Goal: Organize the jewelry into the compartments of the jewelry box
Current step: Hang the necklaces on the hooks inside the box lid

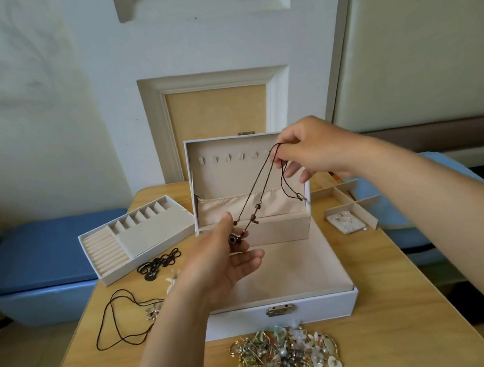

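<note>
A white jewelry box [312, 307] stands open mid-table, its lid [218, 181] upright with a row of hooks and a satin pocket. Stretched in front of the lid is a dark cord necklace [256, 192] with brown beads. My right hand [315, 148] pinches the cord's top loop near the hooks. My left hand [231, 262] holds the beaded pendant end above the box's bare beige bottom. A tangled jewelry pile [283, 359] lies in front of the box.
A removed ring-and-slot tray [134, 236] sits left of the box. Near it lie a black beaded necklace [159, 262] and a dark cord necklace [123, 321]. A divider grid [349, 200] and an earring card [344, 220] lie at right. Blue bins flank the wooden table [400, 317].
</note>
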Motion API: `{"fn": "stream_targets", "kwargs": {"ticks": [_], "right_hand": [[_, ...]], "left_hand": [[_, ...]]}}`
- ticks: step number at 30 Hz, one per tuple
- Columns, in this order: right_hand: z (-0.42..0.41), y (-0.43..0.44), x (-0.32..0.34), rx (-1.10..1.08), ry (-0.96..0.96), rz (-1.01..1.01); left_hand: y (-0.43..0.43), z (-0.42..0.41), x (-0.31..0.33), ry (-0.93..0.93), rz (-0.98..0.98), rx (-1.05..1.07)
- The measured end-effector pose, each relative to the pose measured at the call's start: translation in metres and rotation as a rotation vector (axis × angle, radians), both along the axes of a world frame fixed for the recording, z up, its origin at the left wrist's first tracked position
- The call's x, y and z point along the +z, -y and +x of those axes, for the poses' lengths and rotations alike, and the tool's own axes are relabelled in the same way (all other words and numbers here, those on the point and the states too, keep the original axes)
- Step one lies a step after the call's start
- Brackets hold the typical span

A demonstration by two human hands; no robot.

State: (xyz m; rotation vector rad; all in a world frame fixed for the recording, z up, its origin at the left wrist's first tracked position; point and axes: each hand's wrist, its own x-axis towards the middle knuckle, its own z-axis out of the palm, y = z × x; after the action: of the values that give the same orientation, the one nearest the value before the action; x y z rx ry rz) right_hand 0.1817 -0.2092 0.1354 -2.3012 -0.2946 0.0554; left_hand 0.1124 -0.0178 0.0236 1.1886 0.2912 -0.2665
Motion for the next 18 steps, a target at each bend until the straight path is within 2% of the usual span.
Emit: {"fn": "stream_targets", "kwargs": {"ticks": [4, 9, 11, 14, 18], "right_hand": [[-0.012, -0.008, 0.019, 0.074, 0.185, -0.200], [-0.025, -0.025, 0.029, 0.164, 0.268, -0.334], [-0.030, -0.033, 0.031, 0.193, 0.269, -0.363], [-0.034, -0.044, 0.031, 0.227, 0.267, -0.386], [-0.037, -0.054, 0.029, 0.248, 0.241, -0.417]], "left_hand": [[0.001, -0.005, -0.002, 0.028, 0.116, -0.098], [0.000, -0.008, -0.007, 0.166, 0.526, -0.086], [-0.002, -0.008, -0.003, 0.274, 0.622, -0.060], [-0.001, -0.006, -0.001, 0.472, 0.567, -0.014], [0.005, -0.010, 0.004, 0.595, 0.464, 0.026]]}}
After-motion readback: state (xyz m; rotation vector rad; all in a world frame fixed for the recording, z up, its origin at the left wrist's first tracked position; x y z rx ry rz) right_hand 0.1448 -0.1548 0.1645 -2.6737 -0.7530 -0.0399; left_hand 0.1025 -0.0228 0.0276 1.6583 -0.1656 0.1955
